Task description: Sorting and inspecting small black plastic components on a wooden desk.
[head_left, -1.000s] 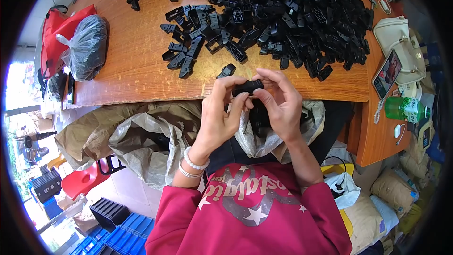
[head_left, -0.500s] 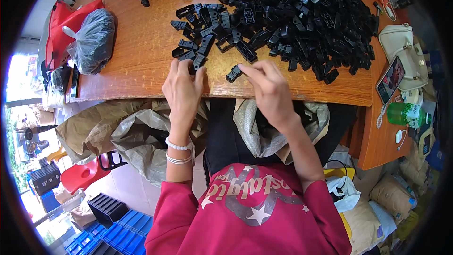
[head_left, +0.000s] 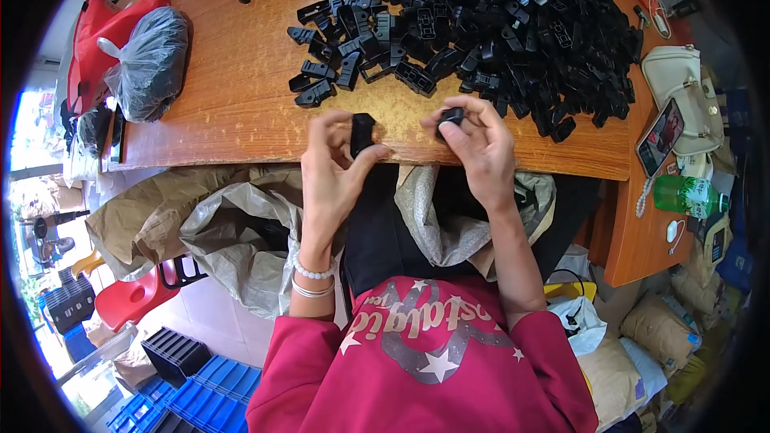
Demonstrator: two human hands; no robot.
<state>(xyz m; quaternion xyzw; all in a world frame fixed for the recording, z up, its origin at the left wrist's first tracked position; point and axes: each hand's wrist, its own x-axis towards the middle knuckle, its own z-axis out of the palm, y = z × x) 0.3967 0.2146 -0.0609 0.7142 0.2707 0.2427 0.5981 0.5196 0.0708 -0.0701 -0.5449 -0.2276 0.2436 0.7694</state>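
Note:
Over the table's front edge, my left hand (head_left: 327, 162) grips a black plastic housing (head_left: 362, 135) between thumb and fingers, long side upright. A short gap to the right, my right hand (head_left: 484, 144) pinches a smaller black plastic part (head_left: 451, 117), partly covered by the fingers. The two parts do not touch. Beyond the hands lies a big heap of black plastic parts (head_left: 513, 40), and on its left side a looser group of ribbed black pieces (head_left: 349, 40) rests on the wooden table (head_left: 233, 88).
At the table's left stand a tied clear bag of dark parts (head_left: 152, 68) and a red bag (head_left: 90, 48). To the right are a phone (head_left: 661, 136), a cream handbag (head_left: 678, 80) and a green bottle (head_left: 686, 196). Open sacks (head_left: 241, 228) hang below the table edge.
My left hand has lifted a black housing from the near end of the loose group and drawn it back rightward. My right hand has raised its small part and turned palm-up.

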